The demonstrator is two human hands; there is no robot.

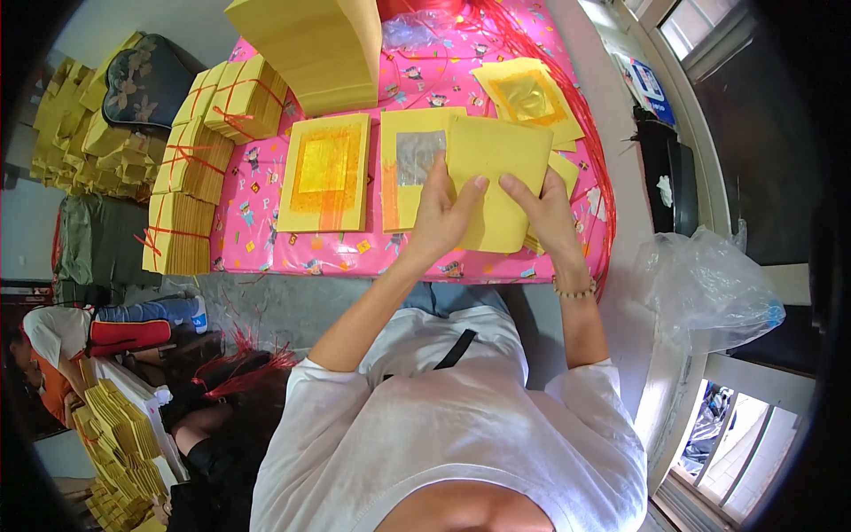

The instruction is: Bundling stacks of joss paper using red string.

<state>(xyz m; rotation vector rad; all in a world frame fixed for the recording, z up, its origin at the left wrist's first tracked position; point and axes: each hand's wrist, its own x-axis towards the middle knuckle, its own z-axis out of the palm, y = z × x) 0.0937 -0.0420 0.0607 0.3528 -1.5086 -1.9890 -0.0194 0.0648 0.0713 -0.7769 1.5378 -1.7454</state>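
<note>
My left hand (pixel 443 213) and my right hand (pixel 548 213) hold a plain yellow sheaf of paper (pixel 501 164) between them, thumbs on top and fingers around its sides. How many sheets it has I cannot tell. Partly under my left hand lies a yellow paper stack with a silver foil square (pixel 417 155). Left of that sits another stack with a gold foil square (pixel 330 167) on an orange patch. Beyond my right hand, fanned yellow sheets with gold foil (pixel 532 96) lie on the pink patterned tablecloth (pixel 266 253).
Yellow paper bundles (pixel 182 182) tied with red string line the table's left side. A tall yellow paper block (pixel 310 53) stands at the back. Red strings (pixel 603 191) run down the right edge, near a clear plastic bag (pixel 709 284). At lower left, people sit by more yellow paper (pixel 115 443).
</note>
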